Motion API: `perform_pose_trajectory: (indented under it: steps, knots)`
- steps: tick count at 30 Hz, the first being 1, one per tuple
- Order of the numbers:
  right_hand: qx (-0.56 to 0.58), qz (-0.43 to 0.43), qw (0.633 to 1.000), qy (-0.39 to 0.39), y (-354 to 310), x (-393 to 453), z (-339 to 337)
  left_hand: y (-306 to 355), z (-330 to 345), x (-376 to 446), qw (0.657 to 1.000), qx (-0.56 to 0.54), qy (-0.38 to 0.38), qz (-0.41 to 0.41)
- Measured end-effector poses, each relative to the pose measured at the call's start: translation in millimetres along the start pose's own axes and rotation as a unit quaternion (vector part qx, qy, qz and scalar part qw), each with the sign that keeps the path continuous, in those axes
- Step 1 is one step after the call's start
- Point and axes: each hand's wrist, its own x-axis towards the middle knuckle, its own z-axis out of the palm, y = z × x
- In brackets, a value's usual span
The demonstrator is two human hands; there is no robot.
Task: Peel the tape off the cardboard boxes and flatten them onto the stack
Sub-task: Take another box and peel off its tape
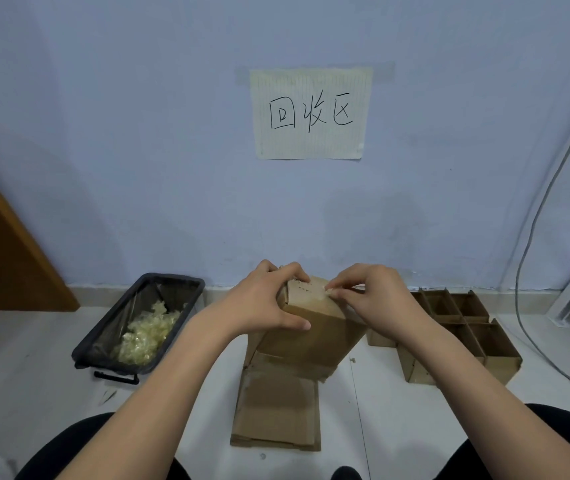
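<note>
Box: brown cardboard box (311, 327), held tilted above the flattened stack (276, 410) on the floor.
Left hand (262, 303): fingers curled round the box's upper left corner.
Right hand (370, 292): fingers pinch at the box's top edge; tape too small to make out.
Bin: black lined bin (172, 285) left of the box, holding crumpled yellowish tape (145, 334).
Dividers: open cardboard grid (467, 327) right of the box.

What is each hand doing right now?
Left hand: grips the upright brown cardboard box near its top.
Right hand: fingertips pinch at the box's top edge, apparently at tape.
</note>
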Motion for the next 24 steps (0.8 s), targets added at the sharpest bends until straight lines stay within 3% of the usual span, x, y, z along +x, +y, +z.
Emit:
perform_pose_trajectory:
  steps: [17,22,24]
  knots:
    - [0.081,0.069,0.993,0.057,10.7,2.3,-13.7,-6.6,-5.6,-0.3,1.000,0.001,-0.001,-0.005]
    - [0.135,0.078,0.982,0.108,21.3,0.3,-34.0,-14.6,-9.6,-4.4,1.000,0.022,0.005,-0.011]
    - [0.166,0.062,0.982,0.064,20.7,-2.8,-38.0,-16.1,-10.8,-5.0,0.999,0.025,0.019,-0.014]
